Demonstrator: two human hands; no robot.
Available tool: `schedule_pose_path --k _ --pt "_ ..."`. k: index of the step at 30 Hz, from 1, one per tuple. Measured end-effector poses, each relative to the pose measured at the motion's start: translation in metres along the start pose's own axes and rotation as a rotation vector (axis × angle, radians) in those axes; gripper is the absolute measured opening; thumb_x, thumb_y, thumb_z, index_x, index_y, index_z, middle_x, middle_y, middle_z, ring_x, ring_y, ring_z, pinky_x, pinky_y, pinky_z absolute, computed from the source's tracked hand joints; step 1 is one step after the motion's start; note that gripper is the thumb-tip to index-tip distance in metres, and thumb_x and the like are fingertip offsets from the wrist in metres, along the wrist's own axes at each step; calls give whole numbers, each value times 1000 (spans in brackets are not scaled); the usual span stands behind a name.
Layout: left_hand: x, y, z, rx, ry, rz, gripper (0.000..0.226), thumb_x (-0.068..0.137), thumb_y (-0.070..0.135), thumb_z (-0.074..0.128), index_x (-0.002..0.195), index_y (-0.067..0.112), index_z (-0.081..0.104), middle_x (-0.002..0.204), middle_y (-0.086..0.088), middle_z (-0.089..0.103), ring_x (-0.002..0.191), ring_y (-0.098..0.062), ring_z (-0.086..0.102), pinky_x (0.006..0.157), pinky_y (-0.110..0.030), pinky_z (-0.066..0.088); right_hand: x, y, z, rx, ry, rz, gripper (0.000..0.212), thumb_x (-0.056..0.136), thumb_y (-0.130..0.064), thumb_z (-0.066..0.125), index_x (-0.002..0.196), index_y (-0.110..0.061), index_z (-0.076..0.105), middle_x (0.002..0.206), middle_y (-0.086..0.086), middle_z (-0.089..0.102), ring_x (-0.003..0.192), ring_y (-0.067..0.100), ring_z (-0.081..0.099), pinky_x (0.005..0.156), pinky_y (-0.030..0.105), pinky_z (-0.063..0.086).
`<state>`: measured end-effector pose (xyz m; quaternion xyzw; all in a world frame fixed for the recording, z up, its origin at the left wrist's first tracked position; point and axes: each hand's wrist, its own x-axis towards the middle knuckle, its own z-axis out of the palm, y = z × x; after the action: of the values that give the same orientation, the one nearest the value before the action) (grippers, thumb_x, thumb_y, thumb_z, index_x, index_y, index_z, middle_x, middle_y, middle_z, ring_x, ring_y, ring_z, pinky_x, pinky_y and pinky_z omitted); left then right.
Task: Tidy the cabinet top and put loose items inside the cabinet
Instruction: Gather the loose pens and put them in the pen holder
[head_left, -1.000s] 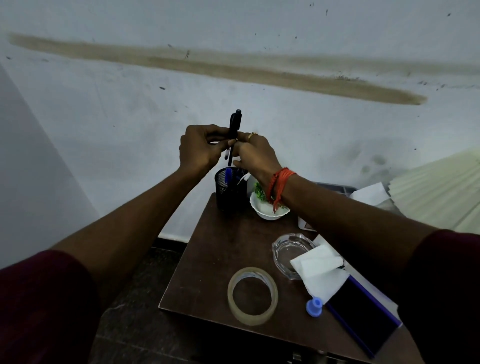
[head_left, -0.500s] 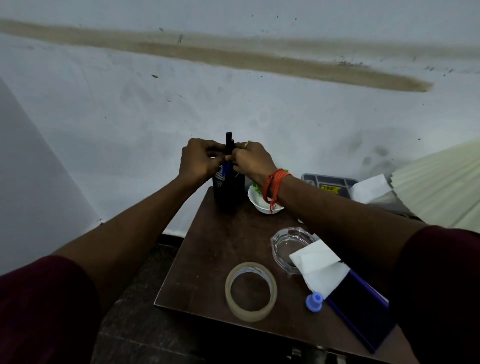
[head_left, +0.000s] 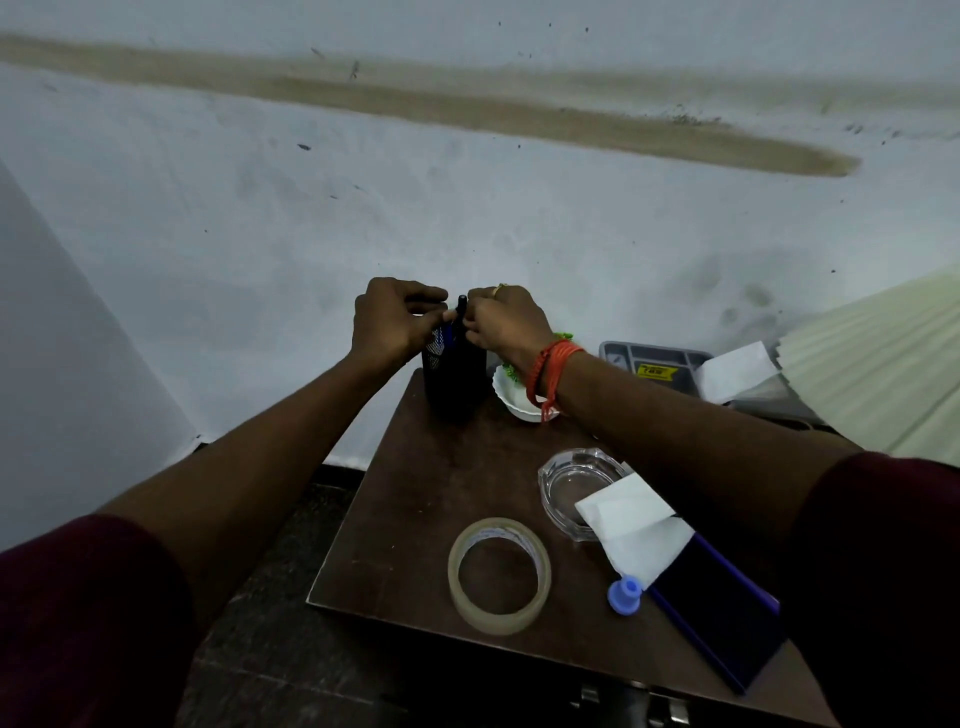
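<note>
A black mesh pen holder (head_left: 453, 379) stands at the far left corner of the brown cabinet top (head_left: 441, 499). A black pen (head_left: 461, 305) sticks up from it, only its tip showing between my hands. My left hand (head_left: 392, 321) and my right hand (head_left: 501, 322) meet over the holder's mouth, and both pinch the pen with their fingertips. A blue pen (head_left: 444, 335) sits inside the holder. An orange thread band is on my right wrist.
On the cabinet top lie a tape roll (head_left: 498, 574), a glass ashtray (head_left: 574, 486), white folded paper (head_left: 636, 525), a blue cap (head_left: 625, 595), a dark blue notebook (head_left: 722, 618) and a white bowl with green bits (head_left: 519, 389). A grey tray (head_left: 652, 364) stands behind; a pale green bed sheet (head_left: 878, 364) is at right.
Both hands have come down together with the black pen, from well above the holder to its mouth; most of the pen is now inside the holder.
</note>
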<state>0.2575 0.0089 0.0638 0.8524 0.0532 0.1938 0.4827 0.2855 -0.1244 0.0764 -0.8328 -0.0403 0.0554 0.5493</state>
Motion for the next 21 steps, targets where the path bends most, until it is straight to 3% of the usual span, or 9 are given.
schedule_pose_path --k 3,8,13,14,17,21 --pt "-1 -2 0 -9 -2 -7 31 72 23 82 101 14 75 94 -4 76 87 -11 72 83 -38 59 -3 2 -6 25 -7 19 26 76 -14 52 52 -23 55 77 4 60 96 35 64 90 42 53" --pt "-6 -1 1 -4 5 -17 35 72 22 82 104 13 74 97 -8 76 87 -14 73 87 -39 58 -13 6 -13 66 3 35 20 62 -14 48 49 -19 63 66 5 62 80 30 66 87 50 55" --pt "-22 -1 0 -49 40 -11 35 73 20 82 106 12 73 96 -7 76 86 -12 73 87 -38 58 -29 15 -25 96 -34 28 18 60 -19 47 54 -22 64 49 -6 54 59 23 55 63 42 49" --pt "-27 -1 0 -57 50 -6 34 74 20 81 106 12 73 96 -7 76 86 -11 73 87 -37 58 -33 17 -28 101 -44 27 15 63 -20 48 55 -24 61 53 -7 55 62 23 55 65 45 50" --pt "-42 -2 0 -73 81 -3 30 76 17 79 106 13 74 95 -4 76 85 -7 72 85 -34 59 -41 30 -37 57 -56 30 9 67 -28 49 62 -27 56 82 4 60 87 26 58 93 52 51" --pt "-62 -2 4 -67 82 21 29 77 17 79 106 12 74 96 -2 76 86 -3 71 79 -16 57 -53 47 -48 40 -42 65 35 66 -28 52 92 -13 69 90 5 62 106 37 62 96 53 49"
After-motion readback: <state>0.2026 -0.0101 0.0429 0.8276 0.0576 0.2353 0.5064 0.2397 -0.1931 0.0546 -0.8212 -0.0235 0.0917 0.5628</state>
